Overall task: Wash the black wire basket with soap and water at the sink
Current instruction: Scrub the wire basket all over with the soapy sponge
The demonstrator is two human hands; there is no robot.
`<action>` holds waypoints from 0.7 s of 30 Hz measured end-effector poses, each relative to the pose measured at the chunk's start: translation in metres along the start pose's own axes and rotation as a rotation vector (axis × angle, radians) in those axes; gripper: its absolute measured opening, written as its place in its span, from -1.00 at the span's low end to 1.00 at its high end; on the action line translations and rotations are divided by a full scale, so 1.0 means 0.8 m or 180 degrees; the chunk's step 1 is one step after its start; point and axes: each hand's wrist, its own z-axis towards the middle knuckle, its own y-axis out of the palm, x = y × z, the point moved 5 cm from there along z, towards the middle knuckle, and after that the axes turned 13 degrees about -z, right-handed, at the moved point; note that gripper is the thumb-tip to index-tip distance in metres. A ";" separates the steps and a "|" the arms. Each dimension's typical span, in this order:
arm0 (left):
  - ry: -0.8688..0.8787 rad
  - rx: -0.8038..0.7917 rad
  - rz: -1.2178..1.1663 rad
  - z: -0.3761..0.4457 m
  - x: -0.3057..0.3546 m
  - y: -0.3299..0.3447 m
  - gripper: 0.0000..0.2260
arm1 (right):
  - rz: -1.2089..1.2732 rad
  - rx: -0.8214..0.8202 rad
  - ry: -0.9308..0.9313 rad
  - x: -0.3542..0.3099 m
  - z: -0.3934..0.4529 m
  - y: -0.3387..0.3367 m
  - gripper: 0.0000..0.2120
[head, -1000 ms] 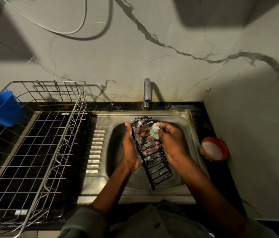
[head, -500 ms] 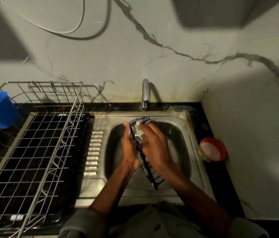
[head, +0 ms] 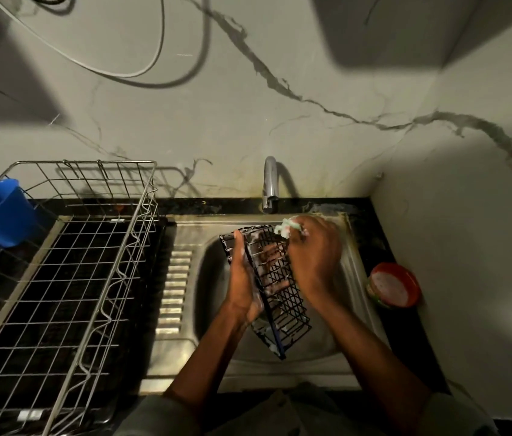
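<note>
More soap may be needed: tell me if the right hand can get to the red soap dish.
Probably yes: the red soap dish sits uncovered on the counter beside the right hand, though that hand grips a scrubber.

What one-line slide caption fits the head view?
Left hand steadies a soapy black wire basket over the steel sink while the right hand scrubs it with a pale-green sponge.

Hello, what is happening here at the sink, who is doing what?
A person is washing a black wire basket over the steel sink. The left hand holds the basket tilted on its side, while the right hand grips a soapy green sponge at the basket's far end, near the tap. Foam is on the wires. No water is seen running. A red soap dish sits to the right, a large drying rack to the left.
</note>
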 end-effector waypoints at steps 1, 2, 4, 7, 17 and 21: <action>-0.0007 -0.0021 -0.0069 -0.001 -0.003 0.002 -0.26 | 0.0045 -0.0048 -0.0142 -0.012 -0.005 0.002 -0.78; 0.0002 -0.0013 -0.0194 -0.002 -0.006 0.003 -0.30 | 0.0110 -0.0158 -0.0423 -0.029 -0.016 0.006 -0.80; 0.0033 0.0077 -0.0493 -0.001 -0.005 0.002 -0.39 | 0.0266 -0.0398 -0.0920 -0.052 -0.043 0.014 -0.82; 0.0103 0.0053 -0.0794 0.004 0.013 0.002 -0.33 | 0.0163 -0.0544 -0.1001 -0.028 -0.054 0.018 -0.76; 0.0080 0.0426 -0.0664 0.004 0.010 0.003 -0.32 | -0.0029 -0.0873 -0.0013 0.015 -0.037 0.011 -0.76; 0.0080 0.0376 -0.0962 0.020 0.013 -0.004 -0.29 | 0.0420 -0.1026 -0.0937 -0.028 -0.071 0.011 -0.83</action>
